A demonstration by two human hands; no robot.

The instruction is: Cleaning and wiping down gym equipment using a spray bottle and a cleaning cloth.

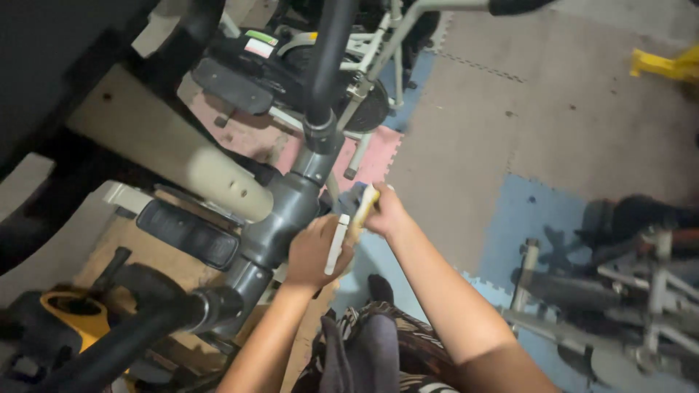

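My left hand (314,252) rests against the grey joint (280,218) of an exercise machine's frame and grips a small white flat object (336,244). My right hand (384,211) sits just right of it, closed on a yellow-and-white handled tool (363,209) with a blue-grey cloth (349,196) bunched at its far side. Both hands meet beside the joint, below the black upright post (326,58). What the tool's tip touches is hidden by my fingers.
Black pedals (188,233) and a beige arm (156,145) lie left of the joint. Another exercise bike (342,65) stands beyond, and a third machine (626,291) to the right. Grey, blue and pink foam floor tiles (510,131) cover the ground. My foot (378,287) is below.
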